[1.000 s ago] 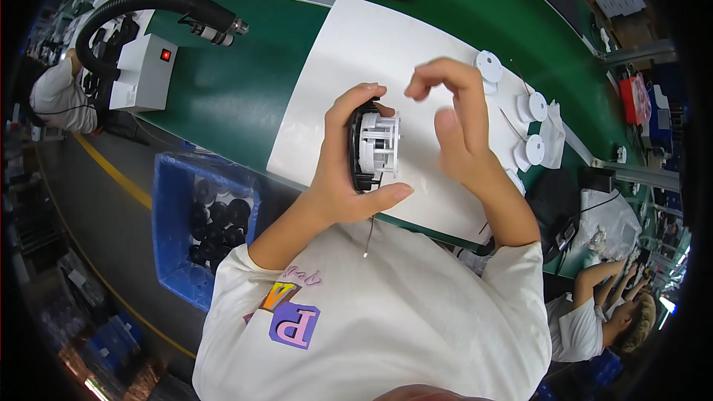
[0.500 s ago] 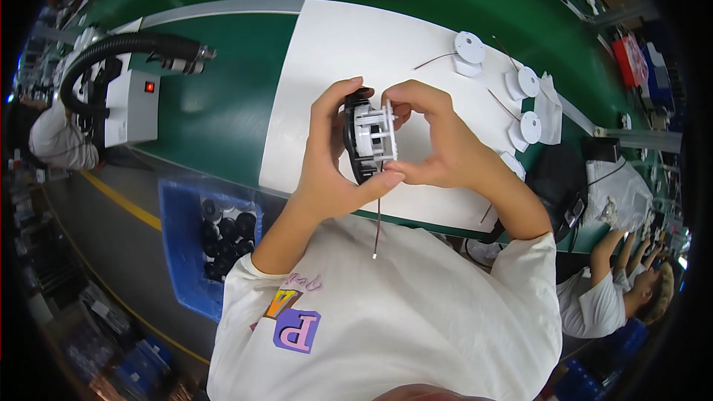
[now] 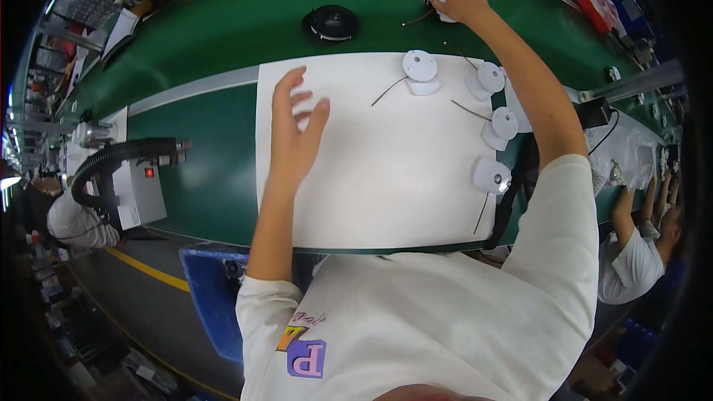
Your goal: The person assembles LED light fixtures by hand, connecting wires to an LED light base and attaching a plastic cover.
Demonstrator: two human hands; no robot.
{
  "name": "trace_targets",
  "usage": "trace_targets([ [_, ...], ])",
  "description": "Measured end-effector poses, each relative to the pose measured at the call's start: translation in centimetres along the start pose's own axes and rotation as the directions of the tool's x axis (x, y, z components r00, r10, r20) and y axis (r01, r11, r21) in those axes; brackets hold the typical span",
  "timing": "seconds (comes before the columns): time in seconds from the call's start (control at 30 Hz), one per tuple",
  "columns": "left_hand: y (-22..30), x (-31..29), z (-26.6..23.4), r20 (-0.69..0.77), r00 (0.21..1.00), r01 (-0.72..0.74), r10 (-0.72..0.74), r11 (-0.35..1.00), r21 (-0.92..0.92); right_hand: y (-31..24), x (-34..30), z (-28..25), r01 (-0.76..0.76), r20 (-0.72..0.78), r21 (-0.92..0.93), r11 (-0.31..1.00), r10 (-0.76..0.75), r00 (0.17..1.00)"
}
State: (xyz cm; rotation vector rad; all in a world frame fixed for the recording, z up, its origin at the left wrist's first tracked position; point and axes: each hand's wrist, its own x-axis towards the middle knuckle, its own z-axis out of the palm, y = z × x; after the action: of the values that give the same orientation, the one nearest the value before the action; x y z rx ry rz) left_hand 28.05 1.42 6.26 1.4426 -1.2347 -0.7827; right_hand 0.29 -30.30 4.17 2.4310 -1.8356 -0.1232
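Observation:
Over the left part of a white work sheet (image 3: 356,200), my left hand (image 3: 295,130) hovers with its fingers apart and nothing in it. My right hand (image 3: 462,1) is stretched to the far right, onto the green surface. Its index finger points out, away from the thumb. At the thumb stands a small white and dark assembly (image 3: 443,9), partly hidden by the hand, its thin wire trailing left. Along the sheet's right side are several white round-topped units with thin wires, among them one (image 3: 420,67) at the back and one (image 3: 492,176) nearest me.
A black round housing (image 3: 331,24) lies on the green surface (image 3: 245,30) beyond the sheet. At the left, a black flexible hose (image 3: 126,152) arches over a white box (image 3: 141,197) with a red switch. A blue bin (image 3: 215,304) stands below the table edge.
Both hands have parted from the black and white assembly held between them. My right hand has gone far right, where a similar assembly now stands. My left hand has moved slightly left.

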Motion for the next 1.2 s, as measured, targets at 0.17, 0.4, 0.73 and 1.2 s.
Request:
trace_targets([
  [0.17, -2.6, 10.9, 1.9, 0.140, 0.980, -0.198, 0.144, 0.809, 0.554, -2.2, -1.8, -0.8, -0.008, -0.069, -0.254, 0.967, -0.010, 0.998],
  [0.4, -7.0, 20.3, 5.3, 0.338, 0.930, -0.202, -0.143, 0.568, 0.798, -10.8, -13.8, -3.8, 0.300, 0.203, 0.055, 0.952, -0.305, 0.931],
  [0.73, -0.5, 4.2, 0.8, 0.506, 0.854, -0.346, 0.117, 0.855, 0.386, -8.6, -15.3, 0.2, 0.386, -0.186, 0.188, 0.903, -0.353, 0.917],
  [1.2, -4.2, -5.7, -8.3, 0.271, 0.927, 0.237, -0.257, -0.158, -0.959, -23.8, -14.8, -7.7, -0.178, 0.000, 0.915, -0.362, -0.441, 0.898],
])
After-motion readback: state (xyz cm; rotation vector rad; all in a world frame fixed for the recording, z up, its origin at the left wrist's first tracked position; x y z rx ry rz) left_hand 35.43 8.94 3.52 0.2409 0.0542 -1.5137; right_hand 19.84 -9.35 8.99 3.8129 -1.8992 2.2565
